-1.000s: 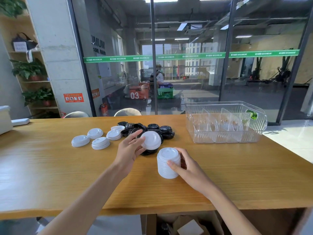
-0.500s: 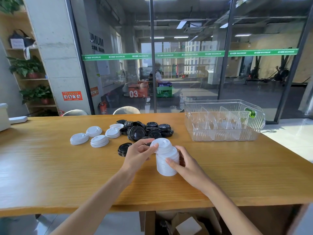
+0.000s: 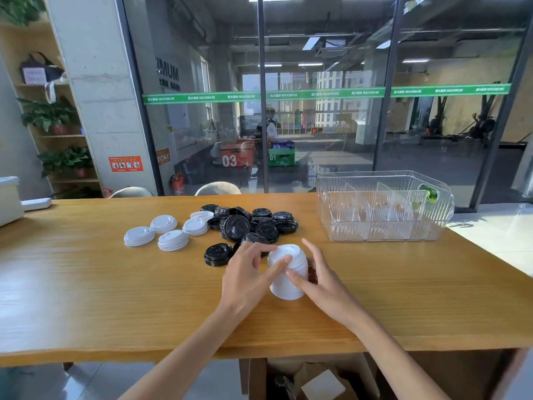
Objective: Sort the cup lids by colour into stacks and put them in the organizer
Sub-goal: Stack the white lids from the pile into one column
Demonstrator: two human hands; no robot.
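- green strip point(image 3: 326, 94) across the glass wall: "MAXIMUM", repeated
- orange box point(image 3: 235, 158) below the strip: "03"
- green box point(image 3: 281, 157) just beside it: "01"
- grey wall left of the strip's end: mirrored "XIMUM" lettering point(image 3: 167, 73)

Two hands point(image 3: 251, 272), one clear organizer point(image 3: 383, 226), one tall white-lid stack point(image 3: 288, 281) — five loose white piles point(image 3: 170, 240).

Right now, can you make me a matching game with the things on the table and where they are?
Things:
1. tall white lid stack
2. black lids
3. loose white lids
4. clear organizer

Places:
A. at the table's right end, no lids inside
B. toward the left, lying flat in small piles
C. between the left hand and right hand
D. heaped in the middle, behind the hands

Pairs: 1-C, 2-D, 3-B, 4-A
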